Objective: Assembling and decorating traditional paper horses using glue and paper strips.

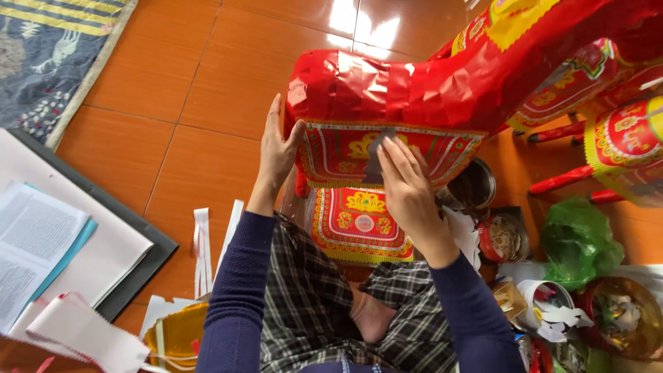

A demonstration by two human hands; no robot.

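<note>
**Red paper horse on the tile floor, both hands on its rear end**

Biggest thing first: the orange tile floor (207, 90) fills most of the view. On it, from about 12 to 3 o'clock, we've got the red paper horse (414, 86), shiny crinkled body with a patterned red-and-yellow cloth panel (338, 148) hanging off its side. At 9 o'clock lies a stack of paper sheets (41, 242) on a dark board. At 4 o'clock sits a green plastic bag (577, 242) next to some small tins and bowls of scraps.

Our left hand (277, 152) is flat and open, pressed against the horse's end at 11 o'clock. Our right hand (407, 183) pinches a small grey paper strip (376, 155) against the panel, dead centre.
</note>
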